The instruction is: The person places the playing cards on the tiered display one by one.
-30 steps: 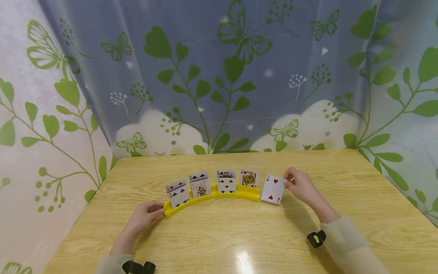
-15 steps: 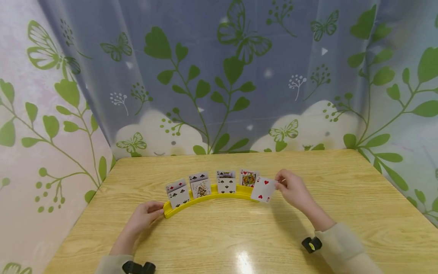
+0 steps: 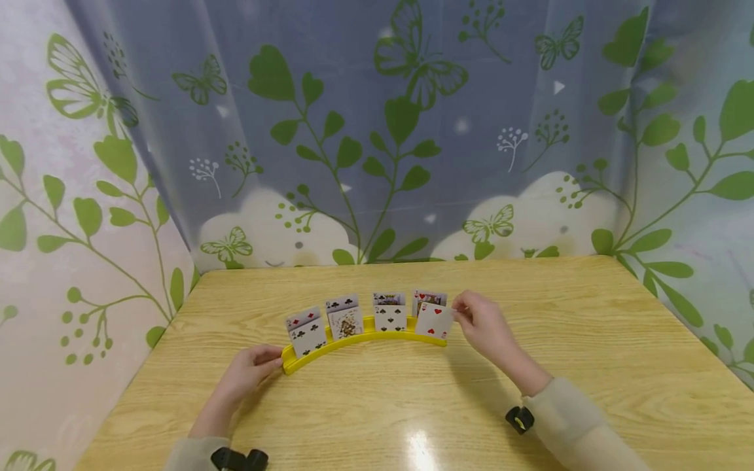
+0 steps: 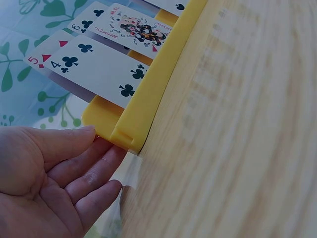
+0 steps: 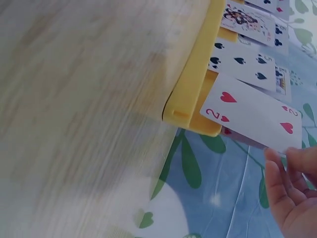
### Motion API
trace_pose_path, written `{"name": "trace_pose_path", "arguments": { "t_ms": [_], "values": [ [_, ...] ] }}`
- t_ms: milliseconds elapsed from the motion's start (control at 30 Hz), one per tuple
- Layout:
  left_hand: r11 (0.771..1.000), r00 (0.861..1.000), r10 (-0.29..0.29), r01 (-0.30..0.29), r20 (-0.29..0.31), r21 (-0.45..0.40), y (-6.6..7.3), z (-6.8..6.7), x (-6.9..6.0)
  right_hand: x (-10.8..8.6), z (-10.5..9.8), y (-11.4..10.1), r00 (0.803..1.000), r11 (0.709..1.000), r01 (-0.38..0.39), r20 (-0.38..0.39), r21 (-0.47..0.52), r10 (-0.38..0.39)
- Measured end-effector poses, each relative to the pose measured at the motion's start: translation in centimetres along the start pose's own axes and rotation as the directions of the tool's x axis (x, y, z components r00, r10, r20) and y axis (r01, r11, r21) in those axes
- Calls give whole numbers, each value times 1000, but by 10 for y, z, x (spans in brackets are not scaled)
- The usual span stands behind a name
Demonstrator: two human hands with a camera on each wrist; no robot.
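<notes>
A curved yellow card holder (image 3: 371, 337) stands on the table with playing cards upright in it. My left hand (image 3: 250, 369) pinches its left end; in the left wrist view the thumb (image 4: 74, 141) lies against that end. My right hand (image 3: 485, 327) pinches the two of hearts (image 5: 252, 111) by its upper right corner. This card is tilted at the holder's right end, in front of a jack of hearts (image 3: 430, 296), partly covering it. Whether its lower edge sits in the groove is hard to tell.
Along the holder, from the left, stand a four of clubs (image 4: 94, 64) before a five of diamonds (image 4: 37, 57), a joker (image 4: 133, 29) before a six of clubs, and a five of spades (image 5: 242, 62) before a king. A patterned curtain (image 3: 377, 131) hangs behind the wooden table (image 3: 353, 418).
My right hand has carried the two of hearts leftward, from beside the holder to in front of the jack of hearts. My left hand and the holder have stayed in place.
</notes>
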State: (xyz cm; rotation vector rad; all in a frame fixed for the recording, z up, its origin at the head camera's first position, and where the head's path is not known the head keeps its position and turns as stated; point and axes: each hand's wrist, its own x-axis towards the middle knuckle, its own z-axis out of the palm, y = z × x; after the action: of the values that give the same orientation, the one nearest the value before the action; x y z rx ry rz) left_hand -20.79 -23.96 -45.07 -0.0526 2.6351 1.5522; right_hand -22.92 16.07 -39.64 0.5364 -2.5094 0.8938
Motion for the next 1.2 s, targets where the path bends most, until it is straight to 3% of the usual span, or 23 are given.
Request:
{"name": "trace_pose_path", "arguments": {
  "t_ms": [600,1200],
  "values": [
    [1000,1000,3,-3,7,0,0,0,0,2,13,-1,996,993,94,7,-76,-94],
    [1000,1000,-15,15,5,-6,0,2,1,-1,16,-2,997,996,65,32,-62,-63]
  ]
}}
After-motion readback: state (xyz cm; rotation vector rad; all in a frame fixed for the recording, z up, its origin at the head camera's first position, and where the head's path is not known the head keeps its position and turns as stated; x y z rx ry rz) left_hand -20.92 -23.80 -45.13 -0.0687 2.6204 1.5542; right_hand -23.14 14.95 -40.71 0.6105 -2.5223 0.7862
